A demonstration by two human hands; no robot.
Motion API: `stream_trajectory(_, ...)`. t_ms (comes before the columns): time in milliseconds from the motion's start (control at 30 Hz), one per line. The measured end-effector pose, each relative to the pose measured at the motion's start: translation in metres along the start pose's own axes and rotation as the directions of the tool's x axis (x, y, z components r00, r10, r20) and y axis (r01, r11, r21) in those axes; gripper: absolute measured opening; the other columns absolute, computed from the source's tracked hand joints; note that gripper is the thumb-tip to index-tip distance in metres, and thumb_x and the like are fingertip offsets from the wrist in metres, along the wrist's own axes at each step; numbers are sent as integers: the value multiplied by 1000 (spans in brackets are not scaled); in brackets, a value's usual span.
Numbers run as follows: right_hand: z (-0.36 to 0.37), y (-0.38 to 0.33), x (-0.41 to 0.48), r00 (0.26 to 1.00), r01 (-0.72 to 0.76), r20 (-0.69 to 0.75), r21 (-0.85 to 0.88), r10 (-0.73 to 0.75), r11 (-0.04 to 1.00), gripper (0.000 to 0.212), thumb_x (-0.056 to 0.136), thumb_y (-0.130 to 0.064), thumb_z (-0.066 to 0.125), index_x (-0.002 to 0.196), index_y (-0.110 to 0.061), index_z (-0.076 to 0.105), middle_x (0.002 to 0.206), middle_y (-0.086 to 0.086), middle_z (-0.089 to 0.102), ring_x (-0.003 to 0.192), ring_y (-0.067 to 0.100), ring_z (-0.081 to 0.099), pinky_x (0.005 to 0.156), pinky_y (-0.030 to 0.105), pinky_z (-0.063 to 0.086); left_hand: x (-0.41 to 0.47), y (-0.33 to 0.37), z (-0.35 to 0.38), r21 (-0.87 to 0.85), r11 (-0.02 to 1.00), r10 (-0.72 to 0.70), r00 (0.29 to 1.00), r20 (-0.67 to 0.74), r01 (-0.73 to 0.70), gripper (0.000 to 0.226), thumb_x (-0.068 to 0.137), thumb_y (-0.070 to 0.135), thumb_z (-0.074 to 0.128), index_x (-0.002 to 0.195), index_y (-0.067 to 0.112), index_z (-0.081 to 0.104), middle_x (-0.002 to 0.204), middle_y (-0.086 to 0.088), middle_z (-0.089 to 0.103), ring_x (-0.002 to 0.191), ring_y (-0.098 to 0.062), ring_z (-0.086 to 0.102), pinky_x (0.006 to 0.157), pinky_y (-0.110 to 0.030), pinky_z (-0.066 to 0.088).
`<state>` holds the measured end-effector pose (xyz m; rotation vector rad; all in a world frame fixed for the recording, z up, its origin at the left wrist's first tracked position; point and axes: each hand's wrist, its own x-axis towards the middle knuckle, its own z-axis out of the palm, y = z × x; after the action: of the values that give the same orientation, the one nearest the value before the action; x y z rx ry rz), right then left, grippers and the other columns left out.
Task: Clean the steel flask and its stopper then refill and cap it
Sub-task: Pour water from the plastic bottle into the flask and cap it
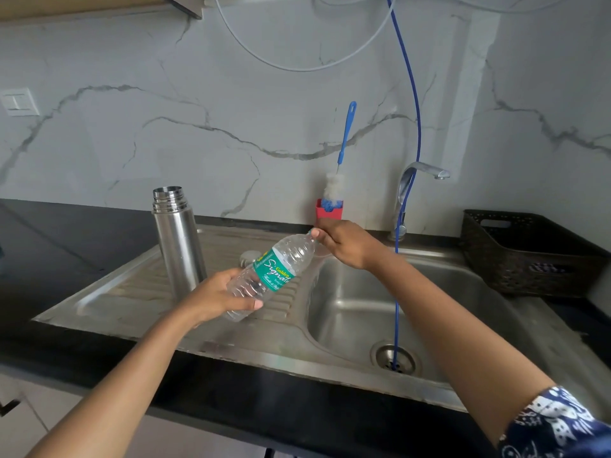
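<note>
The steel flask [178, 239] stands upright on the ribbed drainboard [125, 292] of the sink, its mouth open and bare, so I judge it is ready to receive water. Just right of the flask, partly hidden behind the bottle, lies a small round steel piece [250, 257], probably the stopper, put aside so that the mouth is free. In front and to the right of the flask, the left hand [215, 299] curls its fingers around the lower body of a clear plastic water bottle [281, 269] and holds it slanted, with the neck pointing away from the flask. The right hand [344, 242] closes its fingertips around the cap end. This looks like a grip for unscrewing, one hand steadying while the other turns. Whether the cap is loose I cannot tell. Farther right of the flask, by the wall, a bottle brush [340, 160] stands in a red holder [329, 211], which suggests that refilling is the step in hand
</note>
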<state>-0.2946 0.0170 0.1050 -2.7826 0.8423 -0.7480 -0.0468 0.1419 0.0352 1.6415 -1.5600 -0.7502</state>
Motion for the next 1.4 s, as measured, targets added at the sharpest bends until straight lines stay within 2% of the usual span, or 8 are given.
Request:
stream_trajectory(267,5,-10,0,955,-213,-195,68,223,975,50,102,-40,32,90,-6,67,84,14,67,81,27,58,72,36,43,1,6,22,365,927,237,886,-398,-84,76,58,44,87,125,27,55,100,8,68,90,-16,64,78,-29,51)
stream_trajectory(467,9,-13,0,905,-372,-139,196,401,907,58,98,-54,29,76,-12,64,81,9,65,76,24,58,70,34,43,-4,12,37,269,962,144,912,-383,-38,76,55,48,88,120,27,55,99,11,63,89,-12,60,74,-25,44)
stream_trajectory(600,11,-27,-8,895,-368,115,734,430,571,49,91,-64,38,96,-20,59,89,0,62,77,15,59,63,29,50,-2,19,40,-88,996,2,947,-323,-32,76,37,63,83,102,36,55,98,13,69,93,-10,67,82,-29,51)
stream_trajectory(833,28,-37,20,937,-266,147,887,316,377,51,82,-31,72,125,-12,53,114,3,68,101,17,67,76,31,56,2,30,38,-2,998,66,949,-307,-70,101,42,80,73,126,35,44,122,11,57,107,-9,57,96,-36,47)
stream_trajectory(967,28,-26,56,914,-258,96,888,394,381,59,76,-34,77,125,-14,52,118,2,67,101,15,66,69,30,53,-6,21,11,243,916,390,563,-729,-319,73,74,51,76,134,22,48,128,17,42,118,-14,48,96,-36,46)
stream_trajectory(1033,34,-23,77,903,-277,100,879,418,388,60,76,-32,78,125,-14,49,118,1,64,102,17,64,71,31,53,0,4,-10,220,931,328,409,-852,-290,75,76,48,75,138,24,41,134,15,36,129,-18,38,104,-47,41)
stream_trajectory(1200,66,-17,151,886,-284,104,892,452,352,63,72,-28,82,123,-14,47,118,4,61,92,16,64,70,32,56,33,-31,-65,-150,940,75,613,-786,-306,113,59,52,85,149,30,21,149,3,35,136,-8,37,113,-39,34)
stream_trajectory(1400,124,-5,248,889,-321,121,852,442,413,73,65,-34,87,122,-14,47,123,7,59,106,23,61,92,43,53,58,-54,-84,-224,921,63,689,-722,-319,86,46,39,82,123,22,46,104,10,64,89,2,64,76,-17,53)
